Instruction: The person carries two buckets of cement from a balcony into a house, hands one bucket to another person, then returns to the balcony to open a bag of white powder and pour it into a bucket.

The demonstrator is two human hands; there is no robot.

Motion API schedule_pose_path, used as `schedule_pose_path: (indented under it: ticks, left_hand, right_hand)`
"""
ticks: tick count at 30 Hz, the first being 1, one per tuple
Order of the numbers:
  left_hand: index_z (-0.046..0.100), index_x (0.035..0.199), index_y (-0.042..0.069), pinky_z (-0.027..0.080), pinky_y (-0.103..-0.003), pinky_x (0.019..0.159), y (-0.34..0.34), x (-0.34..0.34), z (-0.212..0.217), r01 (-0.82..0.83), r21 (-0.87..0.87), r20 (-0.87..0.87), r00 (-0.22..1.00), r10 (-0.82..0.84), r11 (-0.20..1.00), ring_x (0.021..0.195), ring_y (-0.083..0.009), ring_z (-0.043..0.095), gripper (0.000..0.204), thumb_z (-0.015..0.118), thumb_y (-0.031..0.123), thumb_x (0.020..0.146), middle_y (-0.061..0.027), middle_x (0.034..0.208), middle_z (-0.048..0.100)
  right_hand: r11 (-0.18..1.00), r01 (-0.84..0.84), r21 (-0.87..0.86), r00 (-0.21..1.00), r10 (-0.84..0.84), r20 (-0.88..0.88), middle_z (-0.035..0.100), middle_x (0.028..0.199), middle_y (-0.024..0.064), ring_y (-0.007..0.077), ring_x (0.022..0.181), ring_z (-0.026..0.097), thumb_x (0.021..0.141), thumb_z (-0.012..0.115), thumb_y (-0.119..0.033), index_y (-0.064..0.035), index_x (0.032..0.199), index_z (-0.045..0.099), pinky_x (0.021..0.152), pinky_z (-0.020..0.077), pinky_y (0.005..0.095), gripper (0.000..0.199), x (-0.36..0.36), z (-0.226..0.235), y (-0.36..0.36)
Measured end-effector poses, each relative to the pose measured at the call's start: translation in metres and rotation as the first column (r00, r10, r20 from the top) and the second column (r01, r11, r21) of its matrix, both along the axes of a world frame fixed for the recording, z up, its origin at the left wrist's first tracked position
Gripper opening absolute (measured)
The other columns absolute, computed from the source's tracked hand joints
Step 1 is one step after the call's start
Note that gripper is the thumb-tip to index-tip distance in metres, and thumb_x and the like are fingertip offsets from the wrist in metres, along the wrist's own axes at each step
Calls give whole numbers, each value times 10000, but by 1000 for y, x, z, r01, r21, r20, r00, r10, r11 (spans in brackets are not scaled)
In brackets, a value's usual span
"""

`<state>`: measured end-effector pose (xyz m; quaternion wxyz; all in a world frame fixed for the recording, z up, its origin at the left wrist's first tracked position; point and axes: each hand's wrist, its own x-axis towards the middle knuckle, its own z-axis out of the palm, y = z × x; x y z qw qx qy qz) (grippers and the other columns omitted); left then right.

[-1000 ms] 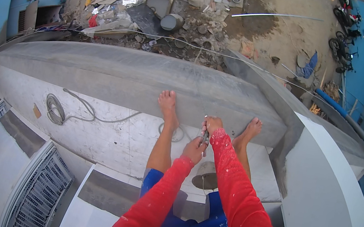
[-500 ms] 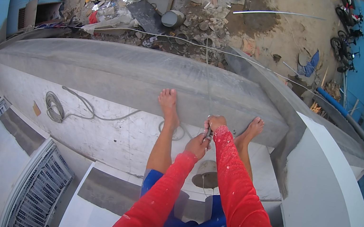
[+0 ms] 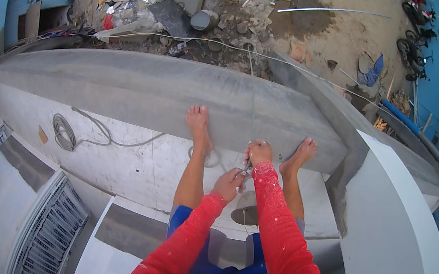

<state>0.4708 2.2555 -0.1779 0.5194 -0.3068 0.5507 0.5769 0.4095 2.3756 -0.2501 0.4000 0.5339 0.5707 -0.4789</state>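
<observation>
Head view: grey cord [image 3: 249,169] lies between the two hands, its long axis slanting from the left hand [image 3: 228,184] forward and slightly right to the right hand [image 3: 259,152] — the one nearer the concrete ledge [image 3: 170,85]. Right fingers curl round it; left fingers bend at its lower end, their grip unclear. Since half a second ago, the left hand has dropped back leftward — widening the gap.

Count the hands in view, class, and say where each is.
2: the left hand, lower in the picture, and the right hand, above it, rightward; both between the bare feet.
</observation>
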Motion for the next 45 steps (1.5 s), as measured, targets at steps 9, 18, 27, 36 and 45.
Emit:
schedule_pose_path:
  ticks: [9, 18, 27, 36, 45]
  left_hand:
    - [501, 1227, 53, 444, -349, 884, -10, 31, 1, 191, -116, -298, 929, -218, 975, 1053, -305, 577, 373, 504, 268, 922, -159, 1203, 567]
    - [452, 1273, 24, 441, -314, 894, 37, -25, 3, 275, -108, -288, 911, -295, 955, 1042, -203, 582, 386, 501, 213, 940, -121, 1196, 576]
    - [454, 1263, 23, 445, -317, 896, 61, -15, -6, 240, 54, -176, 958, -227, 969, 1069, -218, 579, 370, 503, 191, 938, -123, 1195, 573]
    - [477, 1243, 29, 430, -308, 919, 62, -14, -12, 134, 37, -190, 974, -125, 990, 1081, -216, 572, 354, 516, 195, 932, -131, 1198, 564]
    - [505, 1222, 46, 469, -295, 826, 58, -16, -14, 75, -19, -237, 968, -77, 997, 950, -197, 609, 351, 543, 222, 921, -126, 1069, 619]
  right_hand:
    - [661, -661, 354, 702, 712, -20, 658, 956, 182, 346, 920, 624, 814, 560, -229, -20, 948, 616, 816, 479, 424, 254, -26, -51, 81]
    - [572, -771, 280, 567, 817, -109, 648, 908, 202, 376, 882, 617, 797, 570, -187, -21, 950, 600, 798, 472, 443, 228, -62, 51, 158]
    - [514, -751, 415, 588, 806, 67, 645, 910, 203, 391, 873, 618, 796, 575, -157, -36, 956, 565, 757, 486, 465, 201, -26, -70, 117]
    - [564, -719, 407, 635, 770, 55, 641, 966, 199, 376, 934, 608, 794, 536, -151, -71, 1072, 562, 804, 476, 459, 291, -40, -62, 97]
    - [696, -537, 476, 740, 660, -131, 653, 873, 160, 340, 830, 627, 780, 589, -156, -30, 934, 570, 750, 472, 412, 199, -40, -32, 110]
